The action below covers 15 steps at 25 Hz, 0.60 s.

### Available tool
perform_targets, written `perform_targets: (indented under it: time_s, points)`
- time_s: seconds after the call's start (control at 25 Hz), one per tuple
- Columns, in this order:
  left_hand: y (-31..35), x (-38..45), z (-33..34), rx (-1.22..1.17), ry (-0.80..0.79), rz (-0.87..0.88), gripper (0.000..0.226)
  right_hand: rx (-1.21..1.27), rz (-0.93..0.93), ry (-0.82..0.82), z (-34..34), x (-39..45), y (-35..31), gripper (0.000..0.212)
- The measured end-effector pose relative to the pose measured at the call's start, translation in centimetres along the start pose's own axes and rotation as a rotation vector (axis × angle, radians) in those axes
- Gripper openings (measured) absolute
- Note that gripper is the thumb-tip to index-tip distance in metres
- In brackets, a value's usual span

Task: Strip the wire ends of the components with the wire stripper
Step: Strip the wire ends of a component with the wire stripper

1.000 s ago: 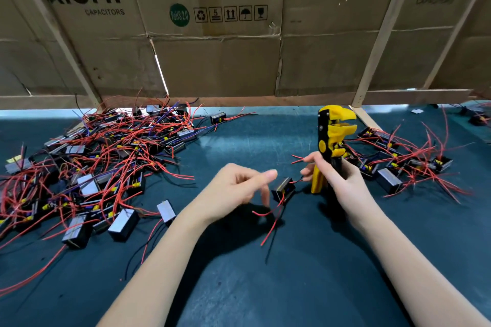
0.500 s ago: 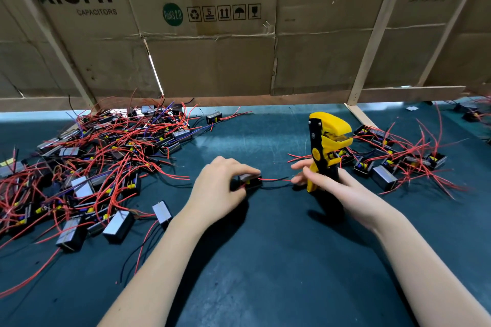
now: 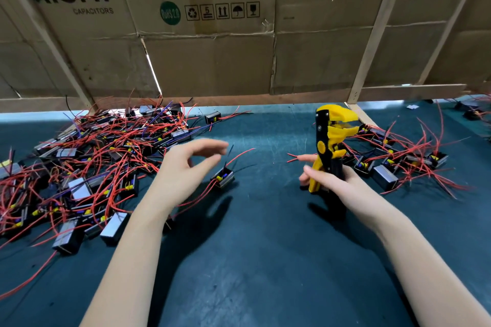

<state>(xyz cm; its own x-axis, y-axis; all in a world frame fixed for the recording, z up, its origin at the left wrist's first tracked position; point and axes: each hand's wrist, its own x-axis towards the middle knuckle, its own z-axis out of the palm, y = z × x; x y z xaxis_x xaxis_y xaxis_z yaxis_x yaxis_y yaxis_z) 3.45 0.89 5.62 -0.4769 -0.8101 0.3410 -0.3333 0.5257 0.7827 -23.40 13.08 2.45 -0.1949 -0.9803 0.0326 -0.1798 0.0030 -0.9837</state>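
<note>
— Where's the part she's working on right now?

— Just left of the frame's centre, on the dark mat point(image 3: 265, 260). It's a small black component point(image 3: 224, 178), sitting alone between the big tangle at the left of the frame point(image 3: 87, 167) and the smaller heap at the right point(image 3: 398, 162).

— Is anyone holding it?

— No. The left hand point(image 3: 186, 170) hovers just beside it, fingers spread and loosely curled, gripping nothing. The component lies to the right of that hand, just below the fingertips in the frame, close but not touching as far as I can tell.

— And the tool?

— The yellow and black wire stripper point(image 3: 329, 146) stands upright in the right hand point(image 3: 334, 180), right of centre. That hand is closed around the handles; the tool's beak at the top points toward the right of the frame and looks parted.

— So which way do the wires run?

— A red wire point(image 3: 240, 154) rises from the component and slants up and to the right, its tip aimed roughly toward the stripper but well short of it. A dark one beside it stands nearly straight up.

— Which hand is nearer, then?

— The left, clearly. I'd guess it has to pick the component up and carry that red tip rightward into the beak. The thin wire could easily miss the slot.
</note>
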Motion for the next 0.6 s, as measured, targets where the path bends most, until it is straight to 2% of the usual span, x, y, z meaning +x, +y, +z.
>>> perform_targets:
  time_s: [0.08,0.16,0.2,0.24,0.32,0.36,0.44,0.52,0.6]
  points:
    - [1.5,-0.1,0.2,-0.413,-0.084,0.104,0.028,-0.075,0.037,-0.166,-0.9,-0.3,-0.2,0.051]
    - [2.1,-0.1,1.4,-0.567,-0.096,0.089,0.038,-0.128,0.037,-0.257,-0.9,-0.6,-0.4,0.053]
    - [1.9,-0.1,2.3,-0.509,-0.050,0.047,0.043,-0.154,0.018,-0.243,-0.5,-0.6,-0.4,0.046]
    - [1.5,-0.2,3.2,-0.345,-0.003,-0.001,0.049,-0.182,-0.012,-0.198,0.0,-0.5,-0.3,0.035]
    - [0.5,-0.4,4.7,0.180,-0.049,-0.041,0.064,-0.248,-0.086,-0.076,1.2,-0.3,-0.2,0.019]
    - [-0.1,-0.6,5.4,0.356,-0.090,-0.043,0.067,-0.291,-0.113,-0.006,1.8,-0.1,0.0,0.014]
    - [-0.9,-0.5,6.1,0.408,-0.037,-0.072,0.060,-0.366,-0.146,0.122,2.4,0.1,0.3,0.013]
    - [-1.1,-0.2,6.3,0.366,0.089,-0.035,0.038,-0.418,-0.159,0.235,2.4,0.2,0.7,0.025]
    - [-1.2,-0.1,6.3,0.354,0.128,0.007,0.016,-0.541,-0.172,0.384,1.9,0.2,0.7,0.032]
